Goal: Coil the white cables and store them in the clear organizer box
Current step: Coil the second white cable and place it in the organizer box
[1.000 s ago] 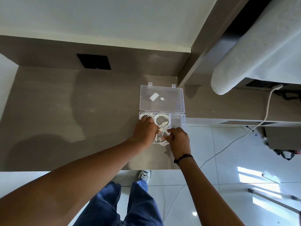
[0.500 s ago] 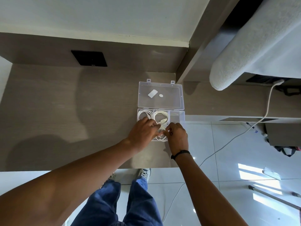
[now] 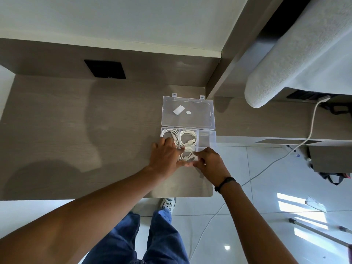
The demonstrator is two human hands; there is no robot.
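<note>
- The clear organizer box (image 3: pixel 206 139) sits open on the grey desk (image 3: pixel 76 130), lid (image 3: pixel 198 119) folded back toward 12 o'clock.
- Coiled cables (image 3: pixel 187 139) fill two far compartments.
- The left hand (image 3: pixel 164 158) and right hand (image 3: pixel 210 162) pinch a third cable (image 3: pixel 187 156) in a near compartment, apparently.
- The lid's stickers (image 3: pixel 179 110) bear no legible writing.

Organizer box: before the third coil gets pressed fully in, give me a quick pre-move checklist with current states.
1. Lid open, laid flat behind the organizer box: ok.
2. Far-left coil and far-middle coil seated in separate compartments: ok.
3. Third coil in the near-middle compartment, between left hand and right hand: ok.
4. Third coil's ends tucked below the rim: cannot tell.
5. Far-right compartment free: ok.
</note>
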